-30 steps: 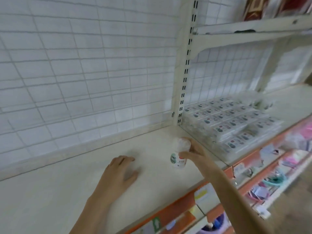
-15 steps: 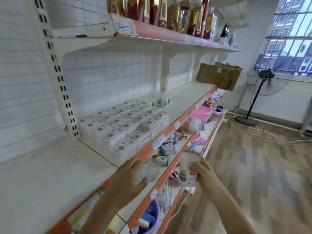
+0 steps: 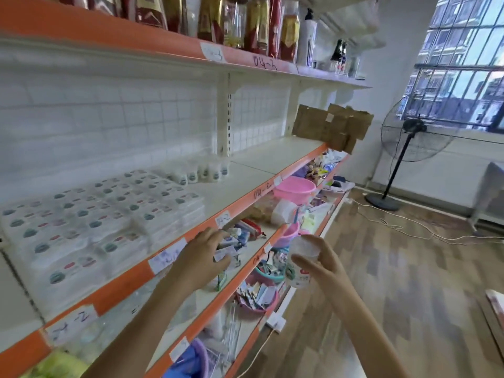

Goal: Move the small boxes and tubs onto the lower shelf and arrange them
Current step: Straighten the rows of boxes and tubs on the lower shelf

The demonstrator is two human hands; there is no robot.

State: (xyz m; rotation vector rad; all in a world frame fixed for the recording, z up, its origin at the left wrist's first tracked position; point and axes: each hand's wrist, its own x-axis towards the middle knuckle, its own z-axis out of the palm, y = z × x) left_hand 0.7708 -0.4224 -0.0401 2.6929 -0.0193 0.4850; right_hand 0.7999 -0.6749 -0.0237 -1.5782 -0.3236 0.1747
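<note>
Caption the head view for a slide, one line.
Right hand holds a small clear tub off the shelf while the left hand reaches toward the lower shelf.

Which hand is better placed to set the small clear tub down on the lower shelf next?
The right hand, probably: it already grips the small clear plastic tub, out in front of the shelves. The left hand reaches toward the lower white shelf with the orange edge, and what it holds, if anything, is unclear.
</note>
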